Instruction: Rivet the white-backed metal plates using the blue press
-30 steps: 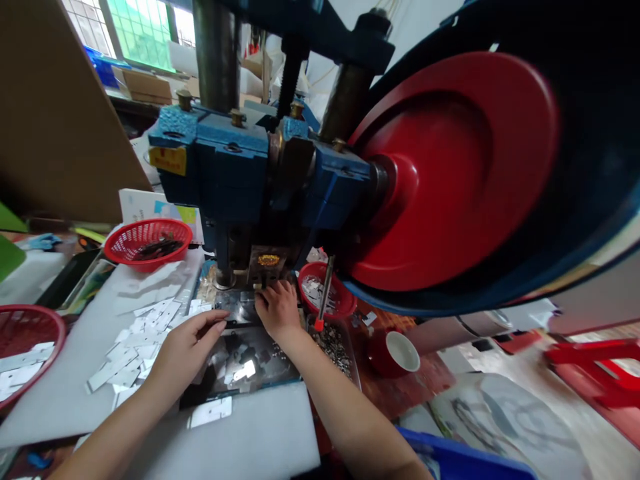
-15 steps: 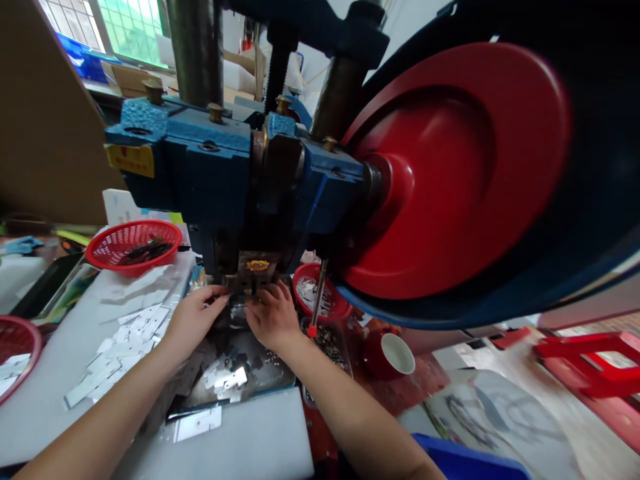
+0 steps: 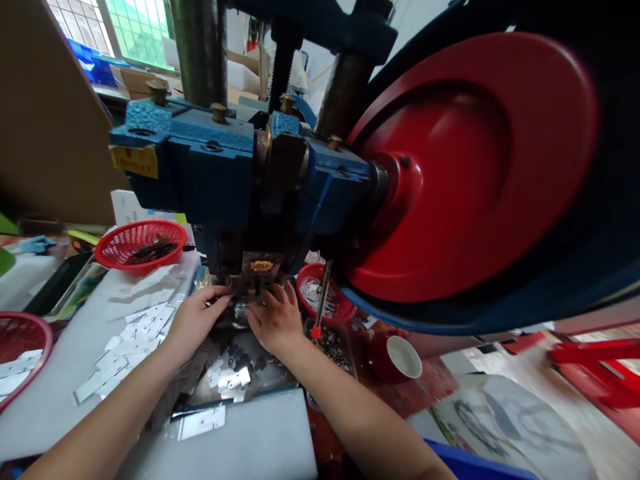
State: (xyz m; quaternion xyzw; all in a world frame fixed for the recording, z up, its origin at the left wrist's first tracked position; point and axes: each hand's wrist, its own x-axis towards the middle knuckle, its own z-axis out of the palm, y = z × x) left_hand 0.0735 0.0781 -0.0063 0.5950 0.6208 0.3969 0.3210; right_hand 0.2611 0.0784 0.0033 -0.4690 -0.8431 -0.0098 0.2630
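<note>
Both hands are at the base of a blue press (image 3: 210, 180), one on each side of its tooling (image 3: 260, 267). My left hand (image 3: 197, 320) is closed, thumb and forefinger brought together at the left edge of the tooling; whatever lies between the fingertips is too small and dark to make out. On the right side, my right hand (image 3: 277, 323) has its fingers bent and apart, tips near the die, thumb pointing toward the middle. No object shows in it. Small white metal plates (image 3: 233, 380) lie on the shiny surface below the hands.
A pile of white plates (image 3: 127, 350) is at the left. Red baskets stand behind it (image 3: 143, 247), at the left edge (image 3: 25, 360) and right of the press (image 3: 330, 307). A big red flywheel (image 3: 465, 180) overhangs the right side, above a red cup (image 3: 400, 359).
The view has shifted slightly, so the scene sits a little further right. Both hands stay at the tooling; the right hand's fingers look slightly more spread.
</note>
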